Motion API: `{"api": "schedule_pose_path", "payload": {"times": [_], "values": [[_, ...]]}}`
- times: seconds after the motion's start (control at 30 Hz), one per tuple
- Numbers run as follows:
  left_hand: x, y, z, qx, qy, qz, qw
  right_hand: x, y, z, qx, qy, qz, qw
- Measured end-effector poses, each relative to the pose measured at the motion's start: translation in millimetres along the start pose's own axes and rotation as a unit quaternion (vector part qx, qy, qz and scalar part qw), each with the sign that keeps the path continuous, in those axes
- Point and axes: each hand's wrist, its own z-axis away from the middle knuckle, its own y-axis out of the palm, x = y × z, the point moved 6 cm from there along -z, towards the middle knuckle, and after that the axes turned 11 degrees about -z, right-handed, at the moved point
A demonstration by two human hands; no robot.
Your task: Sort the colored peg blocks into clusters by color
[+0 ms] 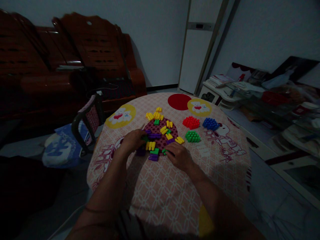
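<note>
My left hand (135, 140) is at the left side of the pieces on the table, its fingers curled over a dark green plastic piece (145, 137) that they partly hide. My right hand (179, 156) pinches a small green plastic piece (164, 152) low on the right. Purple pieces (153, 135) lie between and above the hands. Yellow pieces (150, 146) are scattered around, with a larger yellow cluster (158, 115) at the far side. Closer to me lie a green piece (155, 151) and a purple piece (153, 157).
Grouped pegs stand on the right: a red group (191, 122), a blue group (210, 124), a green group (192, 136) and a pale, hard-to-see group (203, 150). The round table has a patterned cloth (165, 196). A chair (88, 121) stands at its left edge.
</note>
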Motion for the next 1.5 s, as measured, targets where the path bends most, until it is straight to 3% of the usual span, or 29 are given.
{"api": "schedule_pose_path", "payload": {"times": [0.33, 0.43, 0.53, 0.63, 0.77, 0.9, 1.07, 1.17, 1.33, 1.5], "values": [[-4.5, 8.8, 1.0, -0.026, 0.002, 0.036, 0.999, -0.1, -1.9, -0.1, -0.008, 0.004, 0.003, 1.000], [0.9, -3.2, 4.0, -0.051, -0.033, 0.074, 0.995, 0.4, -4.1, -0.9, -0.019, -0.003, -0.010, 1.000], [1.5, -26.3, 9.3, -0.143, -0.059, 0.155, 0.976, -1.7, -7.9, -2.1, -0.055, 0.007, -0.050, 0.997], [-20.5, -38.1, 8.8, -0.192, -0.023, 0.339, 0.921, -8.2, -12.4, -3.0, -0.105, 0.059, -0.129, 0.984], [-77.0, -25.8, -1.9, -0.153, 0.033, 0.583, 0.797, -22.6, -16.5, -0.3, -0.162, 0.177, -0.280, 0.930], [-114.7, -5.7, -6.1, -0.151, 0.004, 0.691, 0.707, -34.4, -22.8, 3.8, -0.218, 0.256, -0.378, 0.862], [-128.4, 11.9, -2.5, -0.148, -0.036, 0.754, 0.640, -47.0, -26.0, 10.3, -0.252, 0.336, -0.428, 0.801], [-131.7, 15.1, -1.1, -0.143, -0.031, 0.763, 0.630, -49.8, -26.9, 12.0, -0.257, 0.341, -0.437, 0.792], [-134.6, 16.0, -1.4, -0.139, -0.008, 0.754, 0.643, -49.8, -31.2, 10.8, -0.280, 0.328, -0.443, 0.786], [-139.1, 20.5, -1.3, -0.123, 0.023, 0.737, 0.665, -46.1, -63.3, 10.7, -0.280, 0.304, -0.394, 0.821]]}}
